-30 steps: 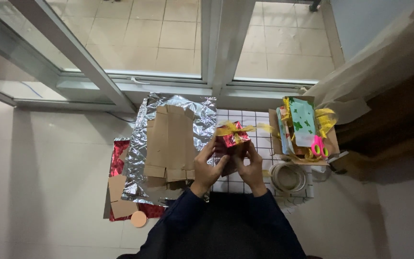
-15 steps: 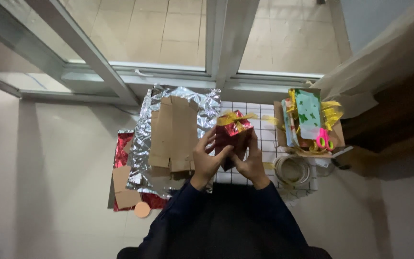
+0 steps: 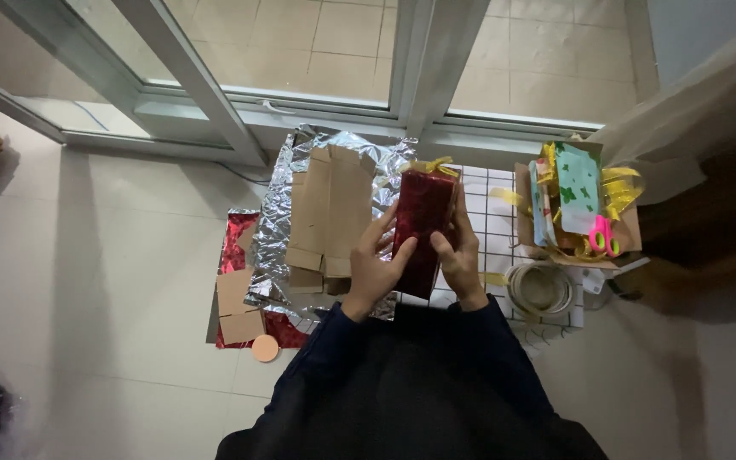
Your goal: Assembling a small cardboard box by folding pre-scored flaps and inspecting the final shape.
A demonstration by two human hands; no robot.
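Note:
A long box wrapped in shiny red foil (image 3: 422, 223), with a yellow ribbon bow at its far end, is held lengthwise between both hands. My left hand (image 3: 374, 266) grips its left side, fingers spread along the wrap. My right hand (image 3: 459, 251) clasps its right side. The box hovers over the edge of a white gridded sheet (image 3: 504, 230) on the floor.
A flattened cardboard box (image 3: 331, 209) lies on crinkled silver foil (image 3: 278, 226) to the left. Red foil and cardboard scraps (image 3: 238, 302) lie further left. To the right stands an open box (image 3: 585, 209) with ribbons, patterned paper and pink scissors, and a tape roll (image 3: 541, 288).
The red box has been turned from end-on to lengthwise, its long side now facing up. Both hands slid along its sides.

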